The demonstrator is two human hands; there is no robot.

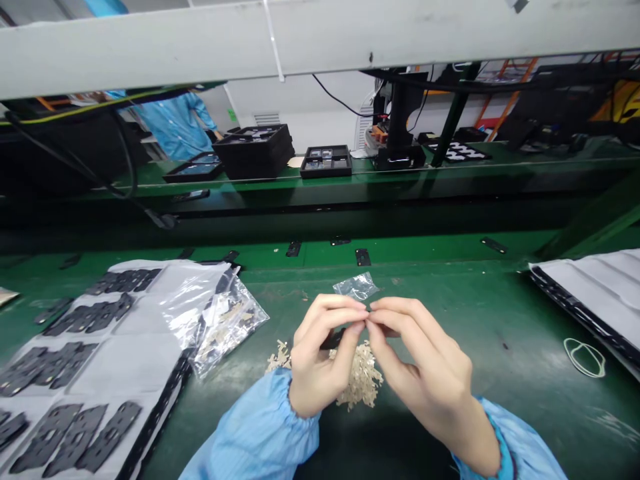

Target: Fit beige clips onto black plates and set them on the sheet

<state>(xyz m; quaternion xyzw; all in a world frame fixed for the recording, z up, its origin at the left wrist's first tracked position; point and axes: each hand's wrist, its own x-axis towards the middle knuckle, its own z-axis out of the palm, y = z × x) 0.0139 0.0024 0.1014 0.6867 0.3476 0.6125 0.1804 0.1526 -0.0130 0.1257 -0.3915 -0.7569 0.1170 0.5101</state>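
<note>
Clock centre: taking the point where the left hand (pixel 325 357) and right hand (pixel 435 367) are meeting.
Left hand: thumb and fingers are closing on a dark part (pixel 334 339), tips reaching toward 1 o'clock.
Right hand: thumb and fingers are pressing together at their tips, touching the left fingertips; whether they are pinching a small piece, cannot tell.
Dark part: sitting inside the left hand's curl, at about 8 o'clock, above the table (pixel 475 300); mostly hiding behind fingers.
Dark part, handling: judging it light, thin and fairly stiff, with a smooth face possibly sliding under dry skin; its edges are looking like the safest hold, leaving the face free.
Pale pieces (pixel 363 380): lying in a loose heap at 6 o'clock; judging them very light, thin and easily bent, so calling for a fingertip pinch, one at a time.
Clear bag (pixel 230 327): resting at 9 o'clock, holding more small pale bits; looking soft and slippery.
Black plates (pixel 107 437): lying in rows toward 8 and 9 o'clock on a white-lined tray (pixel 135 360); seeming flat and rigid, likely offering their long edges.
Rubber band (pixel 584 358): lying between 3 and 4 o'clock.
</note>
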